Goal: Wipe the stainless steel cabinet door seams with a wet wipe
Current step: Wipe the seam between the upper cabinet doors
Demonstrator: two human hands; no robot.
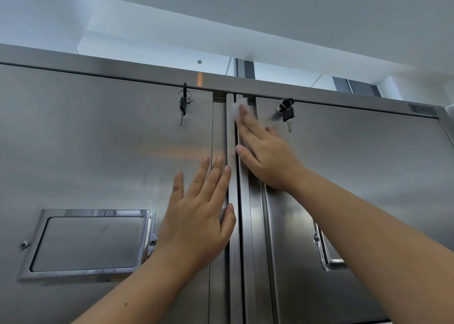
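Note:
Two stainless steel cabinet doors meet at a dark vertical seam in the middle of the view. My right hand lies flat with straight fingers high on the seam, pressing a white wet wipe against it just below the cabinet's top rail; the hand is blurred. My left hand rests flat and spread on the left door, its thumb at the door's raised edge beside the seam. The right door is partly covered by my right forearm.
A key hangs from the left door's lock and a key bunch from the right door's lock. A recessed chrome handle frame sits low on the left door; another shows beside my right arm. White ceiling lies above.

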